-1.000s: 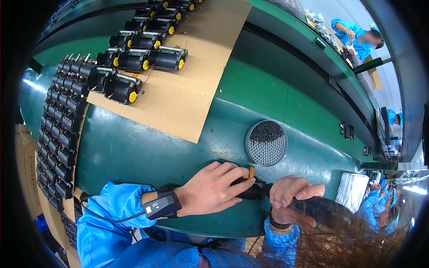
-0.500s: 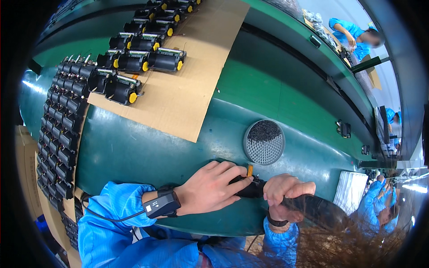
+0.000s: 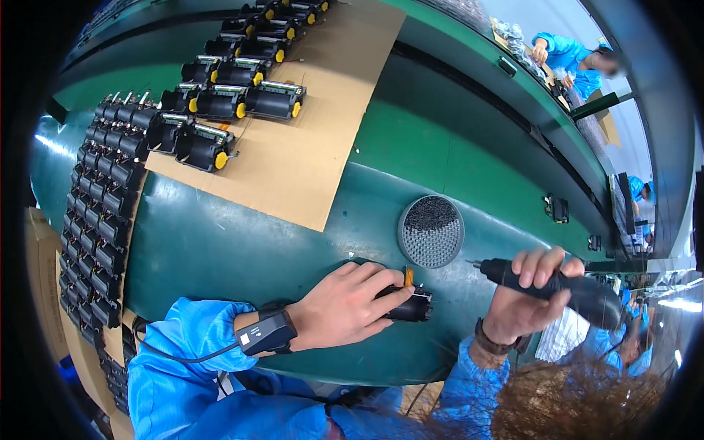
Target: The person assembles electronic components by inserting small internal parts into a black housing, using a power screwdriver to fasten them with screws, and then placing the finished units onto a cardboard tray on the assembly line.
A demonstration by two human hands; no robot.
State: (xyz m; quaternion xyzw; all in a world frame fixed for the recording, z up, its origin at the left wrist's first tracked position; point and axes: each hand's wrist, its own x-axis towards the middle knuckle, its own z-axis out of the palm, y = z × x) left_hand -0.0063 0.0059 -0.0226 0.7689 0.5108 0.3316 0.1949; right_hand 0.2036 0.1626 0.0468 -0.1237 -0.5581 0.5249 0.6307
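My left hand (image 3: 350, 302) is closed around a small black plastic module (image 3: 413, 306), keeping it against the green tabletop. An orange ribbon (image 3: 408, 276) sticks up from the module beside my fingertips. To the right, my right hand (image 3: 529, 299) grips a black electric screwdriver (image 3: 501, 273). Its thin bit points left, in the air and apart from the module. Just beyond the module stands a round grey dish (image 3: 435, 254) with a dimpled bottom, holding a heap of tiny dark screws (image 3: 434, 213) in its far half.
Black modules with yellow gears (image 3: 273, 101) stand in rows on a cardboard sheet (image 3: 308, 180) at the far left. More black modules (image 3: 103, 213) are packed along the left edge. Two modules (image 3: 557, 208) sit on the right ledge. Co-workers in blue sleeves (image 3: 565, 53) work beyond.
My right hand has lifted the screwdriver off the module and moved it to the right, uncovering the module's right end. The left hand stays in place.
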